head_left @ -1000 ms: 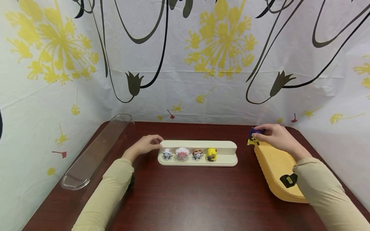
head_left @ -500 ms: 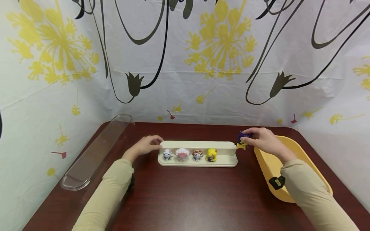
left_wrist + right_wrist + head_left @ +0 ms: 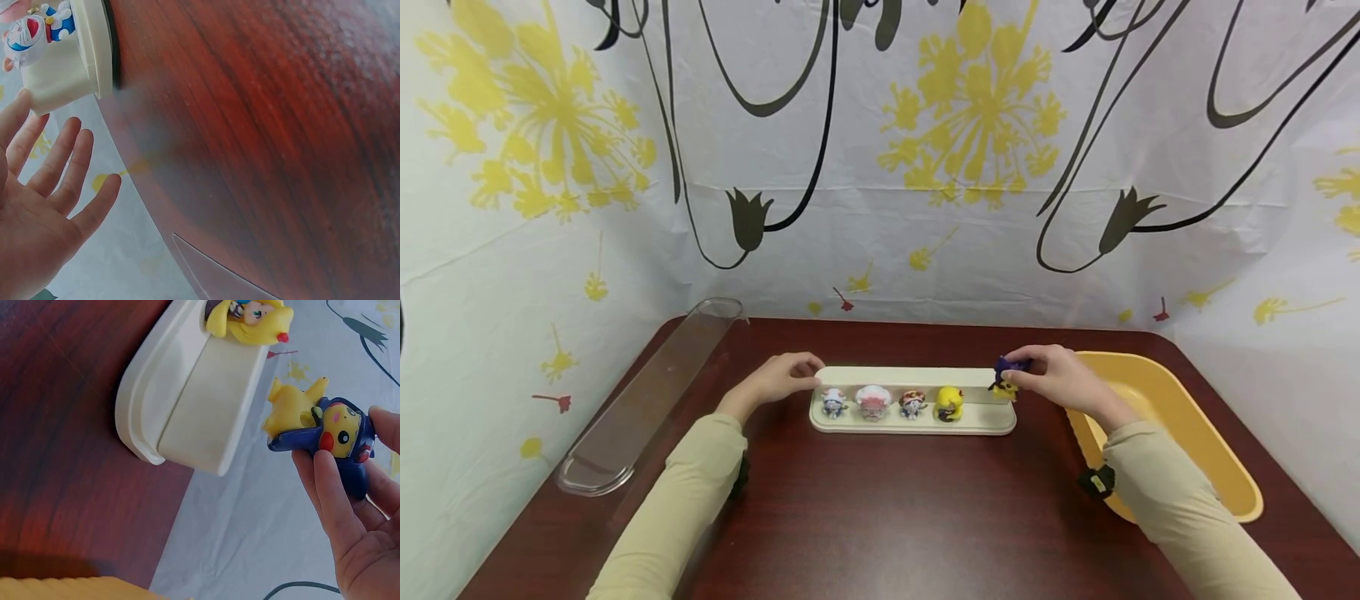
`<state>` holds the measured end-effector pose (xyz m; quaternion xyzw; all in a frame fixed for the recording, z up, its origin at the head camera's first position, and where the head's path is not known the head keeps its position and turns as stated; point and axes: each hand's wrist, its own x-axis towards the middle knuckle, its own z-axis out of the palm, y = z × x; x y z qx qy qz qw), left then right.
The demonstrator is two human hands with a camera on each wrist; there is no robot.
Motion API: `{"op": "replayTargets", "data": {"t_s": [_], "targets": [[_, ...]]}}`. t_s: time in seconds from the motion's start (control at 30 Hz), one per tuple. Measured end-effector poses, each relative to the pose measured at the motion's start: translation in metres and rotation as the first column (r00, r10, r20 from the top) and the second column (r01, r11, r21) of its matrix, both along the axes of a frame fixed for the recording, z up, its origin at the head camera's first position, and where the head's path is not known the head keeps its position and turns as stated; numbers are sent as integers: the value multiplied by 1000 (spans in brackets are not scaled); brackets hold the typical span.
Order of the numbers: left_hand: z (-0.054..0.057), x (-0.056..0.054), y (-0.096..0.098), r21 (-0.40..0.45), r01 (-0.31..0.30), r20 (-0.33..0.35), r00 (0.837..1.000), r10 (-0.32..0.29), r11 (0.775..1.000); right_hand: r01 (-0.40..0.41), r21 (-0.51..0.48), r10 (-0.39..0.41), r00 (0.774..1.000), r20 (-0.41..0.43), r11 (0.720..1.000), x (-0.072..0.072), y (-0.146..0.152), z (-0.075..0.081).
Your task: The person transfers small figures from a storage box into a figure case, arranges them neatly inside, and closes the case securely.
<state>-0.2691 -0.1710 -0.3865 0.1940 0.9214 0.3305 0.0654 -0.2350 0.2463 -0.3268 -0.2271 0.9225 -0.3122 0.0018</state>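
Observation:
A cream stepped display stand point(image 3: 917, 423) bears several small figurines, among them a yellow-haired one point(image 3: 949, 403) and a white-hooded blue one point(image 3: 39, 28). My left hand point(image 3: 778, 377) touches the stand's left end with thumb and index fingertip; its other fingers are spread and fairly straight. My right hand point(image 3: 1055, 379) pinches a yellow Pikachu figurine point(image 3: 337, 428) with a dark blue hat and cape. In the head view this figurine is in front of the stand's right end. The right wrist view shows it apart from the stand, feet toward the stand's side.
A yellow tray point(image 3: 1180, 417) stands on the right of the dark red wooden table point(image 3: 880, 517), partly under my right forearm. Along the left edge lies a long clear plastic cover point(image 3: 651, 400). Patterned white sheeting point(image 3: 865, 250) rises behind the table.
My right hand has carried the Pikachu figurine leftward and slightly down, from over the yellow tray to the stand's right end. The left hand keeps its place at the stand's left end.

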Motion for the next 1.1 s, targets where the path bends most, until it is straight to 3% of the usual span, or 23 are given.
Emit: {"op": "replayTargets", "data": {"t_s": [0.3, 0.83, 1.1], "targets": [[-2, -1, 0, -4, -7, -6, 1000, 7, 1000, -23, -8, 23, 1000, -11, 1000, 0, -8, -14], [-1, -1, 0, -9, -12, -1, 1000, 12, 1000, -20, -41, 22, 998, 62, 999, -1, -11, -35], [0, 0, 1, -2, -10, 5, 1000, 10, 1000, -20, -50, 21, 999, 24, 999, -1, -13, -44]]}}
